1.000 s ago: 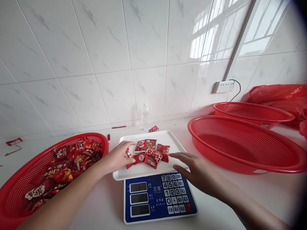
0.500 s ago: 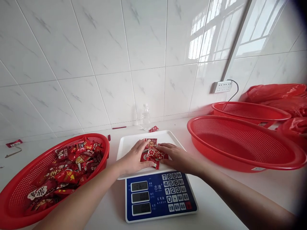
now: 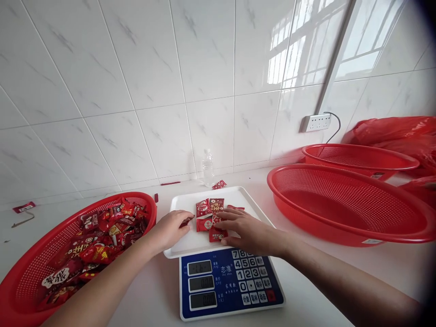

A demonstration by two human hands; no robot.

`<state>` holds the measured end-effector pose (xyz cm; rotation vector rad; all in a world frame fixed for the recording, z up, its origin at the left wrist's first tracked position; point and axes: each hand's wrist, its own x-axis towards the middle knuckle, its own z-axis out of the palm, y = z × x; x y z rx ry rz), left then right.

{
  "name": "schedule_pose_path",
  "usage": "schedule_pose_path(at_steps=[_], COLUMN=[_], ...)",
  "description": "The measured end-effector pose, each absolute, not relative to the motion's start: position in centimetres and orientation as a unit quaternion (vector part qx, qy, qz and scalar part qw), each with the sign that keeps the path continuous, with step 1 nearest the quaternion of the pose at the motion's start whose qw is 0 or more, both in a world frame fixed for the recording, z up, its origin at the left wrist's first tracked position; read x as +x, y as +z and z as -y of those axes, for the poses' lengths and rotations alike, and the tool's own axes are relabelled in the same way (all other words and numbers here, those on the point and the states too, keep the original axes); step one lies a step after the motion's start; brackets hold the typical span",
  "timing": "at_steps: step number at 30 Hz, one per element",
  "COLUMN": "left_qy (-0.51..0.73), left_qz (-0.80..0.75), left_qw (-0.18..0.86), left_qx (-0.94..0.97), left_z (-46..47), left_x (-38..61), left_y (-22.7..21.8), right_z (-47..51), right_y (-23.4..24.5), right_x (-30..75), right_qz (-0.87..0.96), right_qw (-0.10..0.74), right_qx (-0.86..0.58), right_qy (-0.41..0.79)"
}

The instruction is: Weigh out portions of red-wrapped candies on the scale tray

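left hand [image 3: 170, 230] drawn back leftward since a moment ago, thumb and fingers pinching a dark-red snack packet [image 3: 185, 221], right hand [image 3: 250, 232] spread-fingered over other red packets [image 3: 204, 208] (still on the white scale tray [image 3: 243, 196])

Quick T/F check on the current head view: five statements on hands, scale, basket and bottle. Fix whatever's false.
1. The right hand is spread over red packets on the white tray. True.
2. The left hand is down inside the red basket at the left. False: it is at the tray's left side, with a packet partly visible at its fingertips.
3. That left basket holds a pile of packets. True.
4. The clear bottle lies on its side in front of the scale. False: it stands upright behind the tray, near the tiled wall.
5. The scale's number keys sit to the right of its three displays. True.
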<state>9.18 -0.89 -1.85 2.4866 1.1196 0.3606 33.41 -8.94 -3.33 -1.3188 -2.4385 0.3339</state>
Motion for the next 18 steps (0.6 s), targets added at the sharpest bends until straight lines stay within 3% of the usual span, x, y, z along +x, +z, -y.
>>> schedule_pose_path(at_steps=[4,7,12,15,18], left_qy=[0.194,0.273,0.358,0.378,0.332], left_qz=[-0.452,-0.433,-0.265,-0.235,-0.256], left_qw=[0.208,0.333,0.475,0.468,0.365], left_qx=[0.846,0.792,0.759,0.763,0.831], left_z=[0.9,2.0,4.4,4.7,4.0], left_x=[9.1,10.5,14.7,16.0,15.7], left_y=[-1.3,-0.5,0.8,0.7,-0.3], right_z=[8.6,8.7,9.4,9.5,9.5], right_y=[-3.4,-2.5,-0.4,-0.1,-0.8], right_x=[33.9,33.6,31.9,32.7,35.3], right_qz=[0.841,0.808,0.738,0.697,0.671], right_qw=[0.206,0.253,0.400,0.437,0.418], right_qx=[-0.487,-0.520,-0.441,-0.489,-0.571], right_qy=[0.116,0.117,0.318,0.291,0.221])
